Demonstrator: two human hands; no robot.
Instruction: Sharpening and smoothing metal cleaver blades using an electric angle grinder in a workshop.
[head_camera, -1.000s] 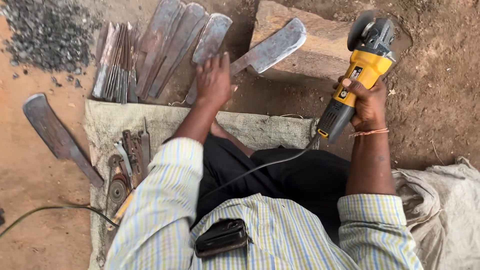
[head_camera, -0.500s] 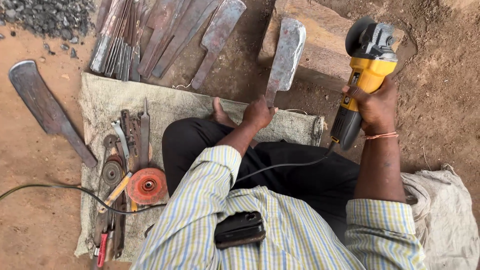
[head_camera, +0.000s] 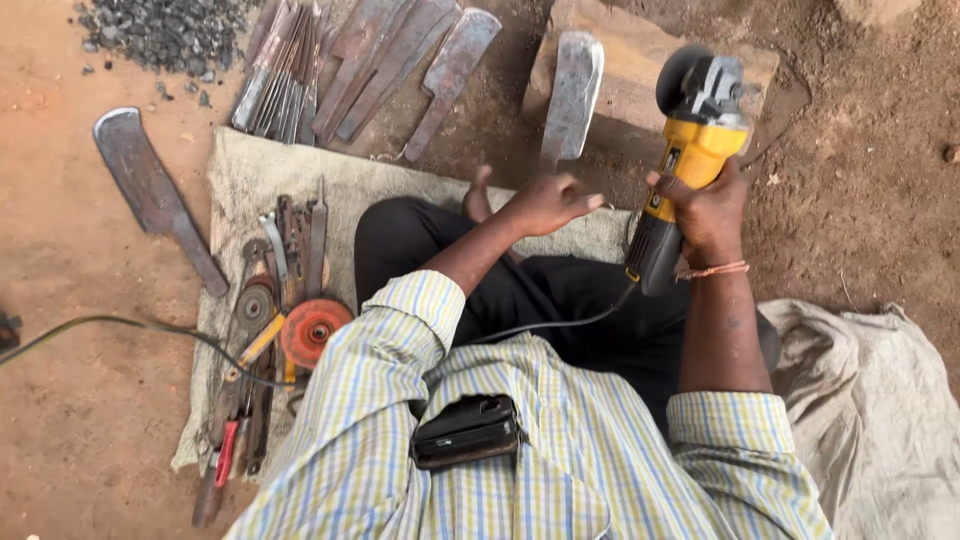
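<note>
- Yellow angle grinder (head_camera: 695, 150) sits clenched in the right hand (head_camera: 708, 205), held raised just beside the stone block (head_camera: 650, 75).
- One steel blade (head_camera: 572, 95) now lies on that block; half a second ago the left hand (head_camera: 545, 203) gripped its tang. That hand has let go and hovers loosely open just below it, so the blade rests ready for grinding.
- Counted: one grinder, one blade on the block, one large blade (head_camera: 150, 190) alone on the dirt, one orange disc (head_camera: 313, 330) on the cloth (head_camera: 400, 180).

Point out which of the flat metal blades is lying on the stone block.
The blade just beyond the left hand, resting alone on the stone block. The others lie on bare ground: a cluster at top, one far left.
</note>
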